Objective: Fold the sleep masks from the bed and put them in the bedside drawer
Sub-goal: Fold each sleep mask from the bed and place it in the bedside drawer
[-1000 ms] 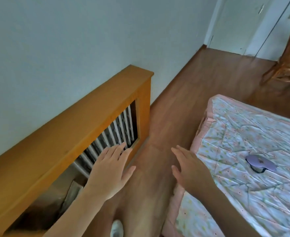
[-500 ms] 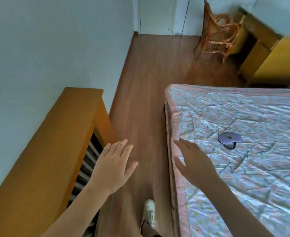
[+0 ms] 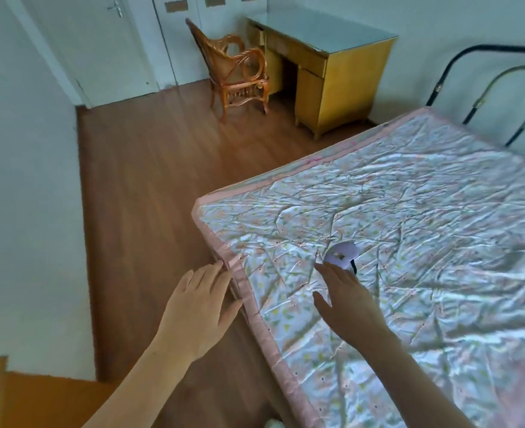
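A lilac sleep mask (image 3: 342, 255) with a black strap lies on the bed (image 3: 425, 242), on a shiny floral quilt with a pink border. My right hand (image 3: 344, 299) hovers over the quilt, fingers spread, its fingertips just short of the mask and holding nothing. My left hand (image 3: 197, 310) is open too, over the floor beside the bed's pink edge, fingertips at the border. No drawer shows in this view.
A wooden headboard-like piece (image 3: 14, 393) fills the bottom left corner. Brown wood floor (image 3: 150, 180) runs between the wall and the bed. At the far end stand a wicker chair (image 3: 239, 71), a yellow desk (image 3: 326, 72) and white doors (image 3: 125, 41). A metal bed frame (image 3: 483, 84) rises at the right.
My view has swung right from the wooden piece toward the bed. Both open hands have moved with it, and the right hand has come close to the mask.
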